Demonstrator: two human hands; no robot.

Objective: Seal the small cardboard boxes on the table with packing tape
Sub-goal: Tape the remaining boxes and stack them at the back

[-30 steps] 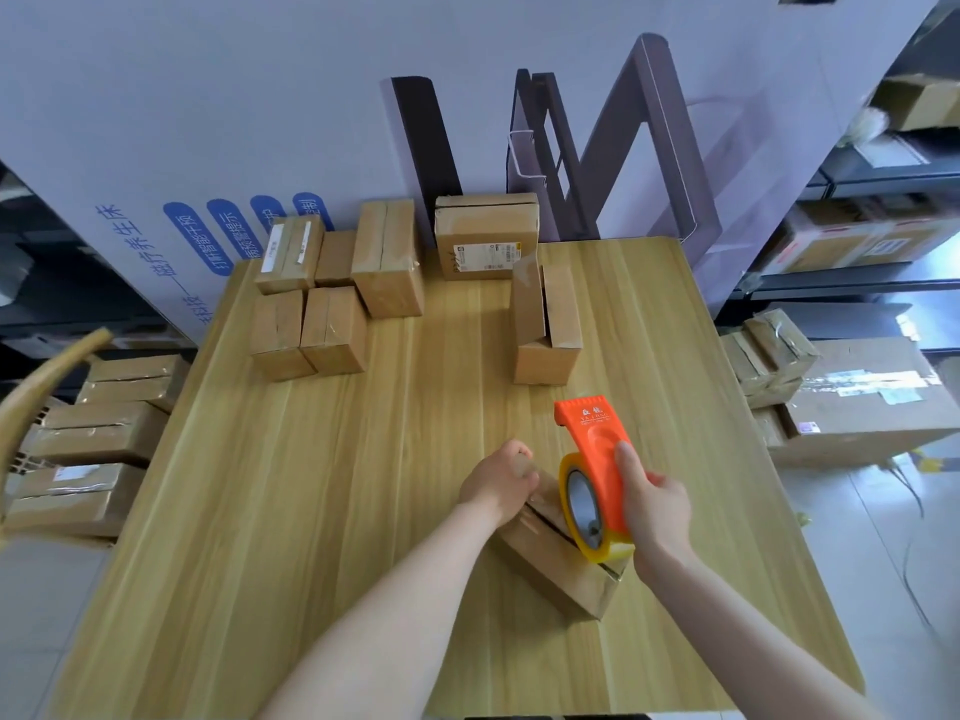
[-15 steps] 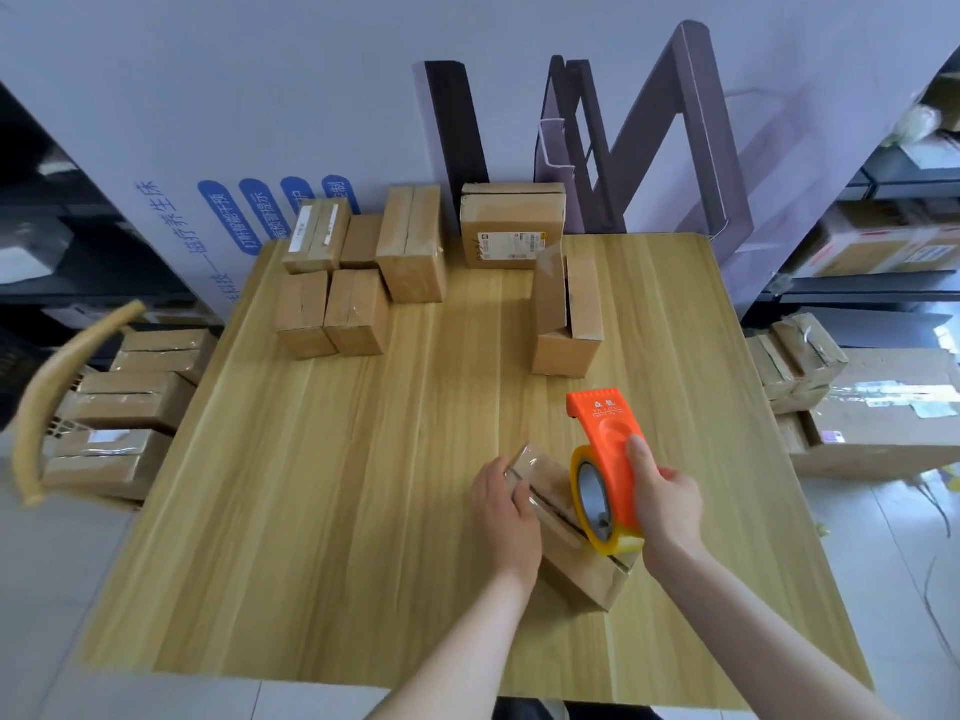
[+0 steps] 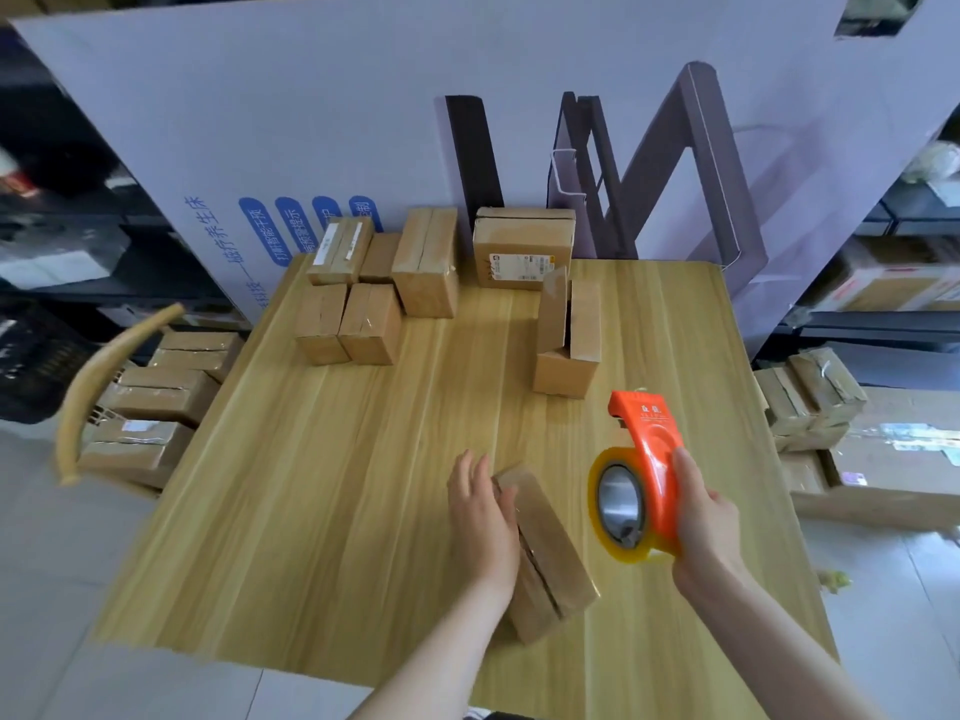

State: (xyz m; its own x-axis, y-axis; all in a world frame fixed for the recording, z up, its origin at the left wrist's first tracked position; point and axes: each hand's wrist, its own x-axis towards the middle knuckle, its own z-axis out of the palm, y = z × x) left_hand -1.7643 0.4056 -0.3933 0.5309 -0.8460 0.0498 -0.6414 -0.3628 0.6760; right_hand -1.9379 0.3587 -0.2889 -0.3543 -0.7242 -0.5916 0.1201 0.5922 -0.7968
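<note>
while fingers of the right hand (image 3: pixel 709 522) clamp an orange plastic tape dispenser (image 3: pixel 649 454), print unreadable, the left hand (image 3: pixel 480 511) presses straight fingers to a small brown cardboard box (image 3: pixel 553 558)

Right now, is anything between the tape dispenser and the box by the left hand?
Nothing visible. The right hand holds the tape dispenser beside the box, only bare table between; the left hand touches its other side.
</note>
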